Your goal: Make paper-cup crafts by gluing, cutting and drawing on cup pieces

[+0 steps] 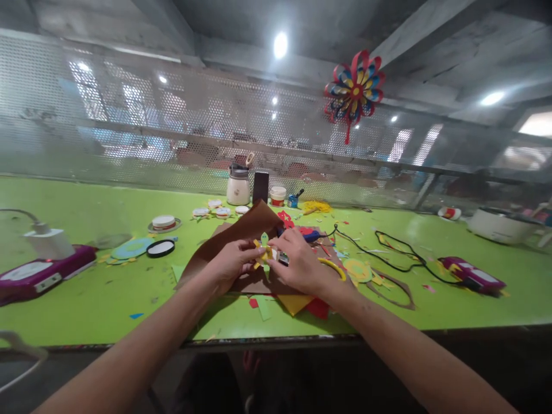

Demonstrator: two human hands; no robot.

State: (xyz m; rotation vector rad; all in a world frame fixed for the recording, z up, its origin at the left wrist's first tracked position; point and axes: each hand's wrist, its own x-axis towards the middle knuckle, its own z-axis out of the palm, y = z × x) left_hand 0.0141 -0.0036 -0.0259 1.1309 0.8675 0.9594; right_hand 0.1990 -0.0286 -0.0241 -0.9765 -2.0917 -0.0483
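My left hand (230, 261) and my right hand (302, 261) meet over the middle of the green table (107, 299). Together they pinch a small green and yellow foam figure (264, 248) between their fingertips. Under the hands lies a brown sheet (250, 227), its far edge curled upward. Yellow and red foam pieces (297, 303) stick out from beneath my right wrist, near the table's front edge.
A purple device (41, 273) with a white charger sits at left, another purple device (472, 275) with a black cable at right. Round lids (161, 247), a jar (238, 185), a phone and small pots stand behind. A mesh wall carries a paper pinwheel (354, 91).
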